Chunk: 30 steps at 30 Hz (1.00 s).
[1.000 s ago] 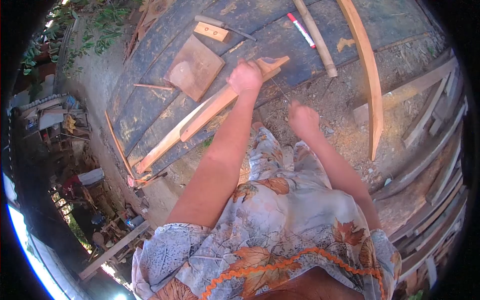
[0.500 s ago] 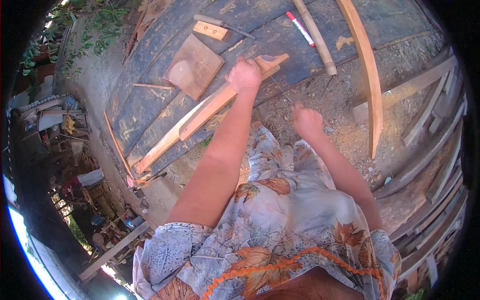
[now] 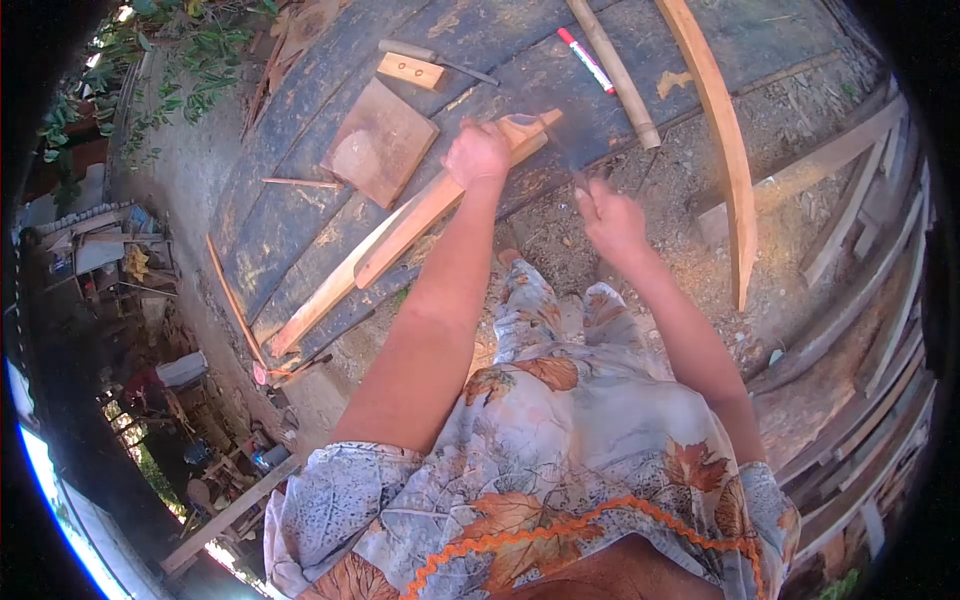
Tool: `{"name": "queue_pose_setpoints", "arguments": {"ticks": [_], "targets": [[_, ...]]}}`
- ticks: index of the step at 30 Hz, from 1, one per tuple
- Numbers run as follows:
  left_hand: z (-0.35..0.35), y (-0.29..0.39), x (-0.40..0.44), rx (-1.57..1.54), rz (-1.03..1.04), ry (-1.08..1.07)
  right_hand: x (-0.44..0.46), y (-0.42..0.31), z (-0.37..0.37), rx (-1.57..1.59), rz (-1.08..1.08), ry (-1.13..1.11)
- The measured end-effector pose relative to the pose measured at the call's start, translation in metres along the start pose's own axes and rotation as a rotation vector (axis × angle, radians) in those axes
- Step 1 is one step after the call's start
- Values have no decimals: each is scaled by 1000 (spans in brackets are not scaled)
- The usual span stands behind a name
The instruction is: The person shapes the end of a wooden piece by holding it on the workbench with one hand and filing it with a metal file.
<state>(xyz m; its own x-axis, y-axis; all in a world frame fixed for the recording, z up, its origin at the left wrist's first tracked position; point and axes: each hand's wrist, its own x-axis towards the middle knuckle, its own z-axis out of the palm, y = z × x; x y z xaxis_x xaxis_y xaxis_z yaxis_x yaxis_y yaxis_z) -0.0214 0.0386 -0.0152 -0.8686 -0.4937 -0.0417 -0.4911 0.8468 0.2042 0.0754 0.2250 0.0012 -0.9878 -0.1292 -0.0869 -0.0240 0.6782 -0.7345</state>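
the wood (image 3: 412,236) lies slantwise on the bench (image 3: 500,42), from near left to far right, with a longer pale strip (image 3: 315,312) along it. the left hand (image 3: 476,154) is clamped over the wood, just short of its far right end; the right hand (image 3: 613,222) grips a tool (image 3: 580,181) whose blurred front points at that end, contact unclear. that end has a curved cut and a narrowed tip, and the near left end looks rounded, so shaping seems well along. what is left appears to be at the tip; how much, i cannot tell. the marker (image 3: 587,62) and block (image 3: 411,70) lie farther off, untouched.
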Motion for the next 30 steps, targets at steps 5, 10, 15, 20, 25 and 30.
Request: {"name": "queue_pose_setpoints", "arguments": {"ticks": [5,10,15,20,25,30], "targets": [[0,0,-1,-19,1,35,1,-6,22,-103,7,-132],[1,0,0,13,13,19,9,-6,31,-170,-9,-170],[-2,3,0,45,6,1,2,-6,31,-212,-22,-238],[-4,3,-1,32,-1,21,-9,3,27,-243,-10,-228],[-8,5,-3,32,8,-3,-14,6,26,-225,4,-230],[-7,5,-6,49,7,2,34,-15,42,-147,-58,-143]]}}
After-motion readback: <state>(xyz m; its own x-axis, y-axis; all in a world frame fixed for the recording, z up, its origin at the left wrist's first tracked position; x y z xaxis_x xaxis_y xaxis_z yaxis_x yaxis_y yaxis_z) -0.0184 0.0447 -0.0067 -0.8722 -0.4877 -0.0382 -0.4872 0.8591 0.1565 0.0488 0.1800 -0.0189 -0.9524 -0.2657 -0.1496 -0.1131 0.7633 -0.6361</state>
